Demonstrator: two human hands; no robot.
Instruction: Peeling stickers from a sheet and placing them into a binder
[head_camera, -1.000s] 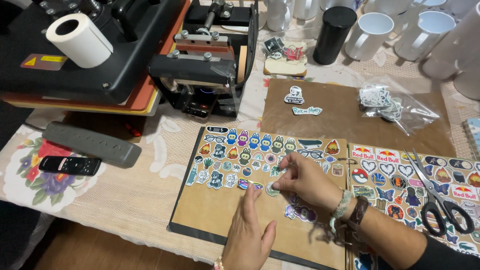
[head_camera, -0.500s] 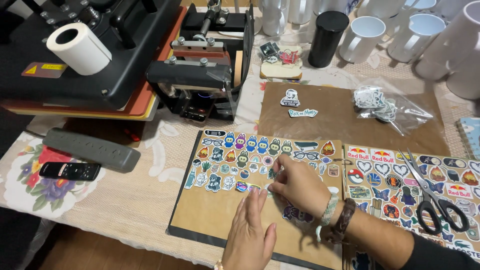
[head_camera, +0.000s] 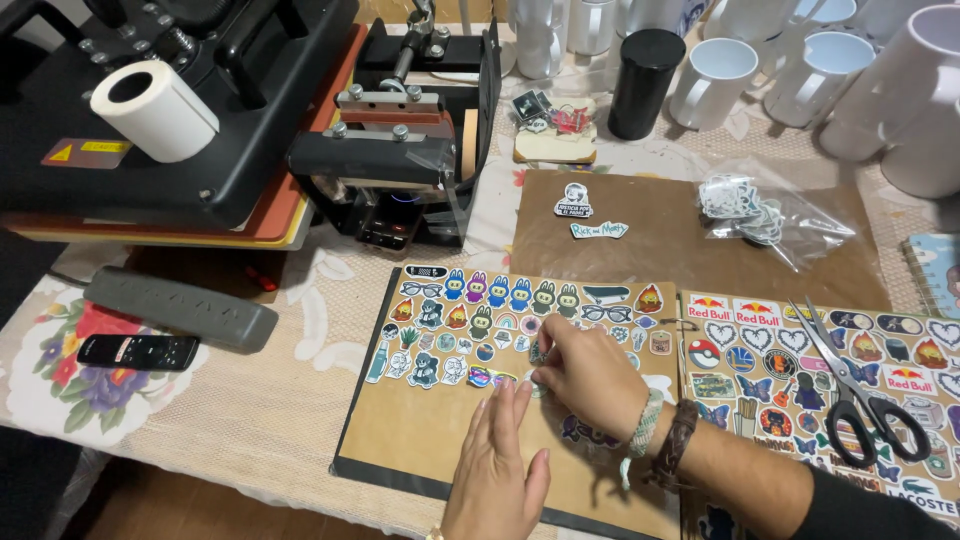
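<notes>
A brown board (head_camera: 420, 440) lies before me with several rows of small colourful stickers (head_camera: 480, 310) on its upper half. My right hand (head_camera: 592, 378), with woven bracelets at the wrist, comes in from the right. Its fingertips pinch a small sticker (head_camera: 538, 352) at the right end of the lower rows. My left hand (head_camera: 497, 470) rests flat on the bare lower part of the board, fingers stretched and slightly apart, just below the right hand's fingertips. It holds nothing.
A second sticker board (head_camera: 760, 380) lies to the right with scissors (head_camera: 850, 400) on it. Behind stand a heat press (head_camera: 180, 130), a mug press (head_camera: 410, 150), a paper roll (head_camera: 155, 108), a black cylinder (head_camera: 645, 82), white mugs (head_camera: 710, 80) and a bag of stickers (head_camera: 745, 205). A remote (head_camera: 135, 350) lies at left.
My right hand's fingertips have shifted slightly down and left along the sticker rows. My left hand stays flat on the board, almost unmoved.
</notes>
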